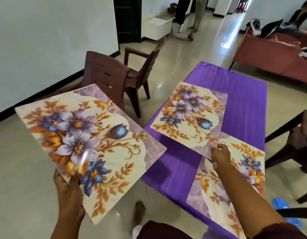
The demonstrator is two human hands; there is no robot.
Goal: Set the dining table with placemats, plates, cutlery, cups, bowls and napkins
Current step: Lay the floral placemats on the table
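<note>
Placemats, three; laying in progress.
Right hand (221, 156) pinching far mat (189, 114) by near corner, overlapping near mat (235, 187) on table (244, 94); left hand (68, 190) gripping spare mat (87, 144), off table's left edge.

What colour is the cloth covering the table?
The tablecloth is plain bright purple, seen clearly in the head view.

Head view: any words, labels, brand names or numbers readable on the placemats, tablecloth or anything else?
None can be read.
Placemat held by the left hand: flowers and leaves only, no lettering.
Placemat pinched by the right hand: the same floral print, no text.
Placemat lying nearest: the same.
Purple tablecloth: plain.
Background items: too small and blurred to tell.
</note>
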